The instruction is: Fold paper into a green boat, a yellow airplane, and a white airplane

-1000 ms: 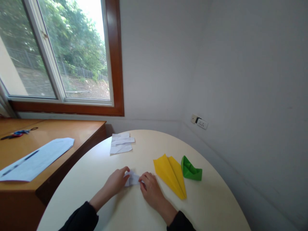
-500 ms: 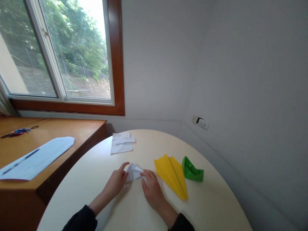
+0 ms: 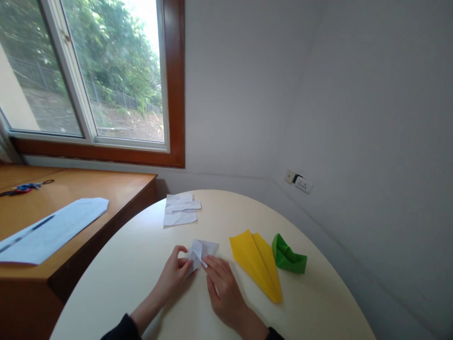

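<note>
A small sheet of folded white paper [image 3: 197, 249] lies on the round table [image 3: 141, 255], creased, with one flap standing up. My left hand [image 3: 176, 267] pinches its left edge between thumb and fingers. On the near right side, my right hand [image 3: 222, 288] has its fingertips closed together at the raised flap. To the right of that hand lies a yellow folded paper plane [image 3: 255, 264], its narrow end toward me. Beside the plane sits a green folded paper boat [image 3: 288, 255].
Several white paper pieces [image 3: 181, 209] lie at the table's far left. On the wooden desk [image 3: 88, 182] at left are a long white sheet [image 3: 71, 226] with a dark pen [image 3: 30, 231] and scissors [image 3: 26, 189]. A wall socket [image 3: 304, 184] is at the back right.
The white paper has been turned and its flap now stands up between my hands. My right fingers have moved slightly left and down onto it. The camera view has shifted a little.
</note>
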Demonstrator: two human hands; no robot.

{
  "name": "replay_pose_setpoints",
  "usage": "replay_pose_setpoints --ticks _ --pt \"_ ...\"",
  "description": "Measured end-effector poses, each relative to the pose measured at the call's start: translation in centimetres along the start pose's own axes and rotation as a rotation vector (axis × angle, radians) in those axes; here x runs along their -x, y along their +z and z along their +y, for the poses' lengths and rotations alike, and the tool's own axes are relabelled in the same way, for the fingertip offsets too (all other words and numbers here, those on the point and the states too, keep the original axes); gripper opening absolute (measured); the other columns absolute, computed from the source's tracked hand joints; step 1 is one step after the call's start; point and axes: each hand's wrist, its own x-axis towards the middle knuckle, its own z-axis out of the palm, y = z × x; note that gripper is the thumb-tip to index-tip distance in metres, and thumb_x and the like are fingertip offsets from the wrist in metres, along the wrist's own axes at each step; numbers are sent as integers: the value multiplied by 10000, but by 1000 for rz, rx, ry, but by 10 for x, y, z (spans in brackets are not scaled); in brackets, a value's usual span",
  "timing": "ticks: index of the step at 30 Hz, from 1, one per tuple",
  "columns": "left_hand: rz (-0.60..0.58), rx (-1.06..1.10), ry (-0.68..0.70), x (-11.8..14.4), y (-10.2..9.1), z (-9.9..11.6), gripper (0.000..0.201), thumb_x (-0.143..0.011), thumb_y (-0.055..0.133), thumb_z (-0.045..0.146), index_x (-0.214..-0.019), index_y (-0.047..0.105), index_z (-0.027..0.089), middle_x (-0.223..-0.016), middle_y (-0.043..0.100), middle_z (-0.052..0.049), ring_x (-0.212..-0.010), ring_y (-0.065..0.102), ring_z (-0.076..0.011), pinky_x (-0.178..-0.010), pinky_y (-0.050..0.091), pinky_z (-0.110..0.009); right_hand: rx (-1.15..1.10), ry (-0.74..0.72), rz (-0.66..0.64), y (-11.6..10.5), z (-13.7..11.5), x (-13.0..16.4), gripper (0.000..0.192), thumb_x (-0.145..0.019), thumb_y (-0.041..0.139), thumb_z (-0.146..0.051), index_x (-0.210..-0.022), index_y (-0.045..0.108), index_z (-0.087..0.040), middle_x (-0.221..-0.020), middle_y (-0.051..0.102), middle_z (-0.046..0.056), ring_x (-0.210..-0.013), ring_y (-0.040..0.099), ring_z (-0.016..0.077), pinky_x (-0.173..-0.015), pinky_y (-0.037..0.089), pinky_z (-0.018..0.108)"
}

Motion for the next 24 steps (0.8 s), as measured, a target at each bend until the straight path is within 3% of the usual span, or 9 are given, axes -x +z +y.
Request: replay_pose_setpoints --ticks 7,10,14,17,20,24 --pt "-51 142 -63 1 1 0 615 -547 683 624 -879 432 172 -534 599 26 -458 463 -89 -489 282 -198 -26 -64 -117 -4 -2 -3 522 -792 409 -16 -1278 433 -208 -1205 589 97 -1185 493 214 -1004 414 432" --pt "-72 165 -57 4 1 1 653 -546 692 621 -936 462 150 -534 588 25 -465 454 -87 -485 271 -197 -61 -61 -129 -4 -3 -3 435 -790 426 -27 -1181 467 -213 -1178 590 97 -1179 492 215 -1005 410 425" --pt "-58 164 -43 9 2 1 614 -595 655 632 -937 420 180 -497 528 67 -438 393 -67 -462 237 -182 -139 39 -32 -1 -4 0 272 -774 452 -39 -971 442 -227 -1104 589 93 -1149 512 208 -950 455 374" --pt "-72 153 -28 11 2 1 555 -627 637 626 -883 391 199 -482 492 87 -430 359 -56 -458 213 -172 -186 134 66 4 -1 4 255 -769 490 -69 -922 377 -239 -1105 578 94 -1137 523 206 -915 476 348" --pt "-93 141 -25 12 4 0 531 -638 633 622 -854 395 199 -482 483 84 -438 361 -59 -464 211 -175 -184 202 137 11 4 7 287 -777 546 -137 -980 370 -240 -1141 565 99 -1128 531 215 -920 472 363" --pt "-101 115 -39 14 6 1 552 -639 621 639 -883 436 179 -522 531 53 -464 395 -69 -480 235 -186 -103 291 116 18 11 10 492 -825 542 -229 -1262 316 -209 -1220 539 126 -1145 520 230 -931 470 388"
